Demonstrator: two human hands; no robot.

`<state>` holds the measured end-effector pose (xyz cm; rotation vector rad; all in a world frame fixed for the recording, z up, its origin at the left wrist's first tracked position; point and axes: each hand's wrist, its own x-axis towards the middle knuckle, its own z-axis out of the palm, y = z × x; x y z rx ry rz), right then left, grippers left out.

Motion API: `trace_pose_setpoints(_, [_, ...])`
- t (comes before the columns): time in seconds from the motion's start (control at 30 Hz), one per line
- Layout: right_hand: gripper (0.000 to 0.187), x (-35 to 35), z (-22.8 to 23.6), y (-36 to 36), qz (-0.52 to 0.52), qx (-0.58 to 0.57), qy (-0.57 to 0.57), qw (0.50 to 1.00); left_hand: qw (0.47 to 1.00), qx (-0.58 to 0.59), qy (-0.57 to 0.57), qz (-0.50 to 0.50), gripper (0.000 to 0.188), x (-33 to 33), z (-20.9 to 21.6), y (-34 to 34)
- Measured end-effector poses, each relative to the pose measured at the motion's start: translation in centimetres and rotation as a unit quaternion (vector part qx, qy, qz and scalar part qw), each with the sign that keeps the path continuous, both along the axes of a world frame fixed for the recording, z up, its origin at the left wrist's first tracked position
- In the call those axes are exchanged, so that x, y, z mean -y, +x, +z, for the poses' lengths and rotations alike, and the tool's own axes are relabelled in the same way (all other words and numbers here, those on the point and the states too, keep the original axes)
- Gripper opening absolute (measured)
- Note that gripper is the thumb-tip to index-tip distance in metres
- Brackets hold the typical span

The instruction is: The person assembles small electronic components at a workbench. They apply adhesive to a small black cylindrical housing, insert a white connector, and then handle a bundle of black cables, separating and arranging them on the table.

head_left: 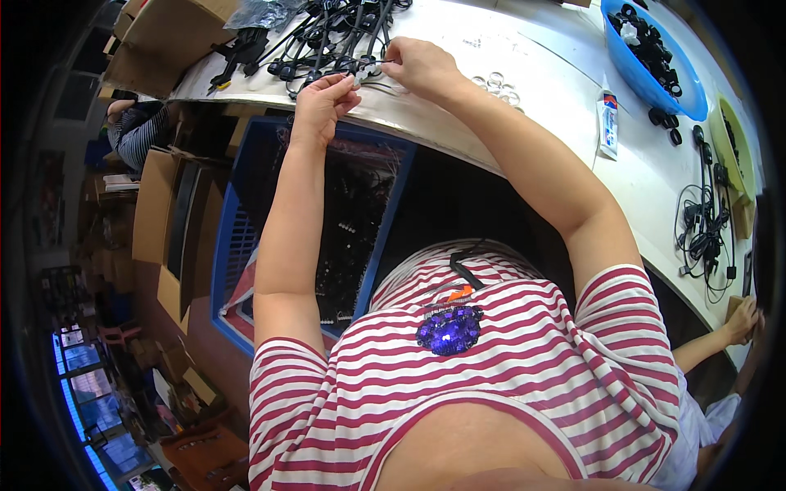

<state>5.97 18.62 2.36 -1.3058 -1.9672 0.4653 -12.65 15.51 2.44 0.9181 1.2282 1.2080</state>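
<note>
At the table's near edge my left hand point(325, 108) is closed, its thumb and forefinger pinching a small whitish piece point(361, 76). Close by on the right, my right hand point(422, 69) is also closed, its fingertips pinching what looks like a thin black cable point(378, 62) beside that piece. How the piece and the cable meet is too small to tell. Just beyond both hands lies a tangled heap of black cables point(332, 37) with thick dark ends. Several white rings point(497, 85) rest on the table near my right forearm.
A blue basin point(694, 100) holds black rings; a blue-white tube point(608, 124) lies nearby. Farther right are coiled black cables point(702, 214), a green basin point(741, 155) and another person's hand point(743, 319). A blue crate point(385, 237) stands below the edge, cardboard boxes point(155, 51) at left.
</note>
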Motion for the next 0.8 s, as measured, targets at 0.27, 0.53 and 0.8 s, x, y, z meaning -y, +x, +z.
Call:
trace_pose_setpoints(0.27, [0.031,-2.0,-1.0,-0.8,0.082,-0.144,-0.242,0.956,0.997,0.065,0.013,-0.044,0.013,-0.2,-1.0,-0.4])
trace_pose_setpoints(0.53, [0.02,-1.5,-0.8,-0.7,0.101,-0.239,-0.224,0.939,0.999,0.01,-0.021,-0.047,0.014,0.1,0.7,0.4])
trace_pose_setpoints(0.8, [0.028,-3.7,-3.1,-0.1,0.136,-0.278,-0.168,0.936,0.998,-0.023,0.02,-0.05,0.015,-1.2,-0.6,1.0])
